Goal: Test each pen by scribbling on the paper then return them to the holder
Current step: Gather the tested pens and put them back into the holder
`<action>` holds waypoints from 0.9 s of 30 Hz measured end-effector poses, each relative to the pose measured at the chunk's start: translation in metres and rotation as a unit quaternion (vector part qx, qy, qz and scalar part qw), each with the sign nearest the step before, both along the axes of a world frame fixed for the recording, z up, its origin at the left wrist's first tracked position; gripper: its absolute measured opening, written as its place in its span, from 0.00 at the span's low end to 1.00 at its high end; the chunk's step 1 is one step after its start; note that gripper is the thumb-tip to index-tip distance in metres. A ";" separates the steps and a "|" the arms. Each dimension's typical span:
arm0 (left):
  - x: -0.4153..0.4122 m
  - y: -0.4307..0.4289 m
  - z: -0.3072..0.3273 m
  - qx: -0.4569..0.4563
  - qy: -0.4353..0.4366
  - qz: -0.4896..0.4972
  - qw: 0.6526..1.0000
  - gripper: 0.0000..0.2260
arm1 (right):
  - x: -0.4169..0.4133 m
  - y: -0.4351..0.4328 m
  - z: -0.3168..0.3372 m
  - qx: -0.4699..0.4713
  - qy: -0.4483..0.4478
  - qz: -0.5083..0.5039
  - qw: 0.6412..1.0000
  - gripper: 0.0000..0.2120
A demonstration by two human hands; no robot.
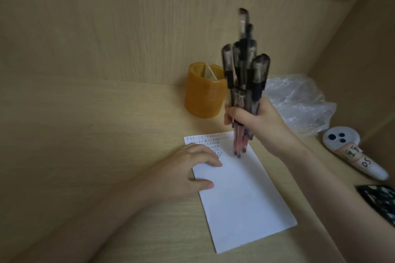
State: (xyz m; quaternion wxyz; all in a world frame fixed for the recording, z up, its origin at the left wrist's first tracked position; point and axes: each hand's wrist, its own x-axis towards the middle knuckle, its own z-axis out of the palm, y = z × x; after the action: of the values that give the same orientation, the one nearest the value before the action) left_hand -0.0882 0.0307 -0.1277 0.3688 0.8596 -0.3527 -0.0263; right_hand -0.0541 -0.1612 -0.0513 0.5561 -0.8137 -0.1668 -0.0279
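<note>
My right hand (254,121) grips a bundle of several black-capped pens (245,74), held upright above the top of the paper, caps up and lower ends hanging just over the sheet. The white paper (241,194) lies on the wooden desk, with small rows of written marks along its top edge. My left hand (192,168) rests flat on the paper's upper left part, fingers relaxed. An orange cylindrical pen holder (203,92) with an inner divider stands behind the paper, left of the pens, with no pens showing in it.
Crumpled clear plastic wrap (299,100) lies at the back right. A white controller-like object with handwritten labels (352,151) lies to the right, and a dark patterned item (380,200) sits at the right edge. Wooden walls close off the back and right.
</note>
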 end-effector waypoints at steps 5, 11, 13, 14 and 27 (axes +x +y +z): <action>0.009 0.001 0.029 -0.207 0.033 0.153 0.966 0.07 | -0.022 -0.003 -0.024 0.140 0.042 -0.015 0.989 0.05; 0.020 -0.004 0.121 -0.258 -0.067 0.080 0.960 0.17 | -0.028 0.001 -0.033 0.165 0.035 -0.003 0.986 0.04; 0.026 -0.021 0.148 -0.226 -0.062 0.045 0.971 0.17 | -0.031 0.004 -0.035 0.161 0.029 0.000 0.987 0.06; 0.029 -0.030 0.157 -0.205 -0.053 0.027 0.977 0.18 | -0.033 0.006 -0.036 0.155 0.036 0.005 0.987 0.05; 0.029 -0.061 0.120 -0.162 0.045 -0.050 0.985 0.11 | -0.039 0.004 -0.058 0.162 0.135 0.061 0.976 0.05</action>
State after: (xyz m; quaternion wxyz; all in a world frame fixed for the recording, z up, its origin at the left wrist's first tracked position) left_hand -0.0589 -0.0305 -0.0074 0.5168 0.7676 -0.3782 -0.0261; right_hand -0.0929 -0.1575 -0.1089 0.6989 -0.6970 -0.1332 0.0894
